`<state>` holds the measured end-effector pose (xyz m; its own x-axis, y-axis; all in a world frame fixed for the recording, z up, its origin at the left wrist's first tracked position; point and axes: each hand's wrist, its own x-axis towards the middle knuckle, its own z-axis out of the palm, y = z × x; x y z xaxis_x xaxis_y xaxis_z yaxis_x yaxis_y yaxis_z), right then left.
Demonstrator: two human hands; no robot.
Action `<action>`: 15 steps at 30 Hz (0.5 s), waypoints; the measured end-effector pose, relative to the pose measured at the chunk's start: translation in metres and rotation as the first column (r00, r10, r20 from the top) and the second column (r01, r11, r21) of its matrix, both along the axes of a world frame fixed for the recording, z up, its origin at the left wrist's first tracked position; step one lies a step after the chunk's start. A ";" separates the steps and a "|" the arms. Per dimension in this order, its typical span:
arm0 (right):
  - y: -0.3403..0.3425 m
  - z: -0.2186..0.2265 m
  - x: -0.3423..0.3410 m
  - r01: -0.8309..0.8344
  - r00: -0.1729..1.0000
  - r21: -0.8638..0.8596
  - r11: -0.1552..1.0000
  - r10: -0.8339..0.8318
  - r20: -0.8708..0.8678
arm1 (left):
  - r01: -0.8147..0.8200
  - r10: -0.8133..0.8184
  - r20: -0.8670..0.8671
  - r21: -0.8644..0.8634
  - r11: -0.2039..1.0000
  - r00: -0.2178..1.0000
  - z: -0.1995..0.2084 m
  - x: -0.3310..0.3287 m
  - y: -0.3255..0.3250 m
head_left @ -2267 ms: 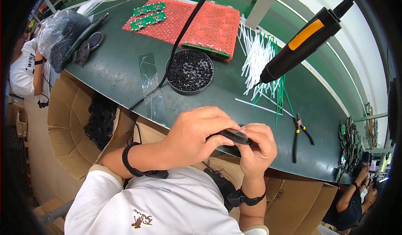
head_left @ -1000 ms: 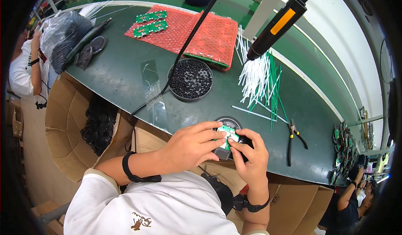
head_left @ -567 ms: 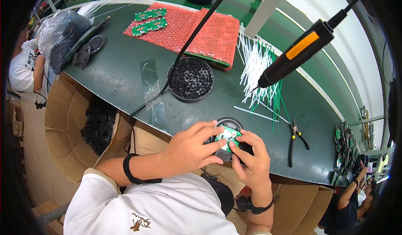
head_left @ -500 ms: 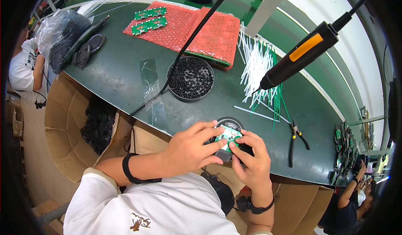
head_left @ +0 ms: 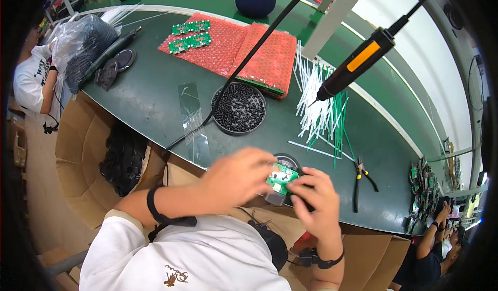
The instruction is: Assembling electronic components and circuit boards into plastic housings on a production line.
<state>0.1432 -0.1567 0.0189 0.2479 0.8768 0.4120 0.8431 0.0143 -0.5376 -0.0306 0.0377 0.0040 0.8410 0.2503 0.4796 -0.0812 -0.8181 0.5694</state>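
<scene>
A small green circuit board (head_left: pixel 280 177) lies on a dark grey plastic housing (head_left: pixel 275 197) at the near edge of the table. My right hand (head_left: pixel 317 195) is closed on the board's right side, with thumb and fingertips bent against it. My left hand (head_left: pixel 233 179) hovers at the board's left side, its fingers smeared by motion, so whether it touches anything cannot be told. Just behind the board is a round dark object (head_left: pixel 288 161), partly hidden by my hands and the board.
A round dish of small black screws (head_left: pixel 238 108), red bubble wrap (head_left: pixel 264 57) with green boards (head_left: pixel 190 42), and white and green strips (head_left: pixel 319 99) lie beyond. A black electric screwdriver (head_left: pixel 355 65) hangs at right above pliers (head_left: pixel 359 179). Cardboard boxes (head_left: pixel 78 156) stand below the table edge.
My left fingers have shifted from pressing on the board to a blurred position at its left. My right hand stays at the board. The hanging screwdriver appears further left as the view shifts.
</scene>
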 end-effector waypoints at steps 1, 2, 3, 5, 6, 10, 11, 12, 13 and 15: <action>-0.002 0.005 0.008 0.034 0.998 -0.022 0.999 -0.035 -0.052 | -0.042 0.042 0.031 0.001 0.999 0.999 0.003 0.004 0.015; -0.004 0.013 0.019 0.135 0.991 0.008 0.991 -0.135 -0.014 | -0.168 0.168 0.014 0.036 0.985 0.986 0.005 0.009 0.032; -0.003 0.018 0.030 0.226 0.971 0.073 0.971 -0.219 -0.101 | -0.300 0.301 -0.008 0.066 0.952 0.954 0.006 0.014 0.049; 0.008 0.024 0.053 0.383 0.870 0.029 0.923 -0.350 -0.348 | -0.305 0.321 -0.080 0.167 0.938 0.944 0.006 0.022 0.071; 0.017 0.029 0.064 0.390 0.824 -0.026 0.921 -0.361 -0.437 | -0.301 0.349 -0.165 0.259 0.918 0.922 0.004 0.025 0.077; 0.091 0.031 0.090 0.194 0.844 0.193 0.962 -0.063 -0.533 | -0.294 0.394 -0.254 0.356 0.887 0.883 0.002 0.033 0.079; 0.114 0.033 0.095 0.181 0.863 0.214 0.960 -0.050 -0.503 | -0.304 0.416 -0.255 0.382 0.873 0.873 0.002 0.034 0.077; 0.138 0.033 0.097 0.190 0.867 0.243 0.951 -0.046 -0.495 | -0.320 0.442 -0.241 0.413 0.853 0.864 0.002 0.034 0.075; 0.158 0.035 0.098 0.209 0.873 0.262 0.942 -0.059 -0.484 | -0.318 0.442 -0.252 0.410 0.855 0.861 0.002 0.035 0.073; 0.193 0.044 0.099 0.175 0.840 0.382 0.907 0.065 -0.539 | -0.337 0.465 -0.224 0.439 0.833 0.857 0.001 0.034 0.072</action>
<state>0.2420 0.0361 0.0626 0.5730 0.6406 0.5112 0.4346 0.2913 -0.8522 0.0033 0.1092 0.0054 0.8236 0.4553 0.3383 0.4286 -0.8902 0.1546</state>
